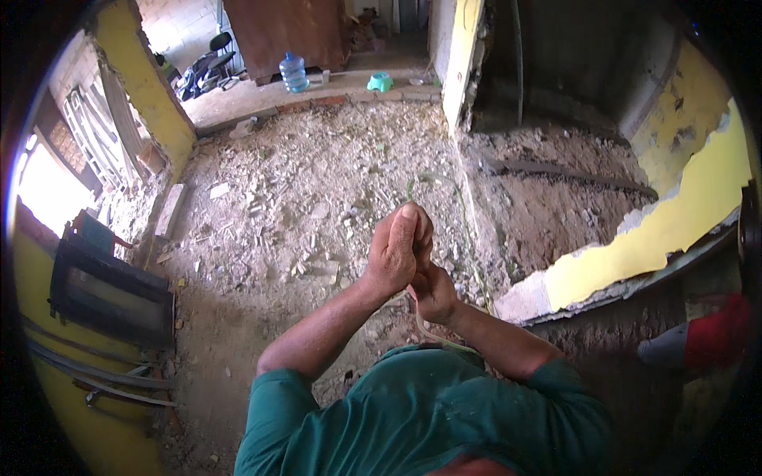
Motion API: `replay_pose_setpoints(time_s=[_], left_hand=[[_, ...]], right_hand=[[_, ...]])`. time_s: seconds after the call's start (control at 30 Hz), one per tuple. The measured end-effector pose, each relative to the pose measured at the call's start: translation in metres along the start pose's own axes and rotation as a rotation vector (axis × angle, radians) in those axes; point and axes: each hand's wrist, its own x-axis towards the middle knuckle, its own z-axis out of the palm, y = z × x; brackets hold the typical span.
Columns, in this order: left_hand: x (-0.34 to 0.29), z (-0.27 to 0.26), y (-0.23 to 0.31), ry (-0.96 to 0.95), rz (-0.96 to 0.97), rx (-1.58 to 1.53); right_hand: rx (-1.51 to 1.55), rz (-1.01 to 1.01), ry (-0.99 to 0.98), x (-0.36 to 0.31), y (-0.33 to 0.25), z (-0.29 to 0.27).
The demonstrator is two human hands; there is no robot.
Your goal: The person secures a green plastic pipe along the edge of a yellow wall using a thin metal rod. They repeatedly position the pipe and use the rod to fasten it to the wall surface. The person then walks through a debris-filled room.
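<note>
My left hand point(392, 249) is closed in front of my chest, with its thumb pressed on top of the curled fingers. Just below and to the right, my right hand point(435, 293) is closed too and touches the left one. A thin, pale, see-through hose point(422, 324) hangs out below my hands and bends right past my right wrist. Greenish hose point(459, 198) also shows beyond my hands, curving over the rubble. My fingers cover the stretch of hose between them.
Broken rubble point(302, 182) covers the floor ahead. A broken yellow wall point(635, 262) stands at right, beside a dirt trench point(548, 198). A dark-framed panel point(111, 293) leans at left. A water jug point(294, 73) and a green bowl point(380, 81) stand on the far ledge.
</note>
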Motion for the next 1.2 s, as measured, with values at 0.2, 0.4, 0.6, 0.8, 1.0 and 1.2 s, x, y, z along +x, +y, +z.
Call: replay_pose_setpoints(time_s=[0.2, 0.4, 0.6, 0.8, 1.0, 1.2], left_hand=[[0.009, -0.066, 0.034, 0.240, 0.106, 0.429], [-0.007, -0.144, 0.037, 0.376, 0.061, 0.879], [0.001, -0.295, 0.049, 0.651, 0.008, 0.893], [-0.020, -0.397, 0.078, 0.381, -0.337, 0.820], [-0.012, -0.428, 0.088, 0.135, -0.432, 0.897], [0.013, -0.496, 0.097, -0.164, -0.385, 0.918]], right_hand=[[-0.029, 0.037, 0.131, 0.101, -0.001, 0.050], [0.424, -0.001, 0.009, 0.160, 0.030, 0.134], [-0.262, -0.448, 0.020, 0.222, 0.056, 0.164], [-0.340, -0.877, -0.315, 0.308, 0.048, 0.192], [-0.820, -0.831, -0.457, 0.357, 0.030, 0.241], [-1.015, -0.256, -0.676, 0.393, 0.052, 0.276]])
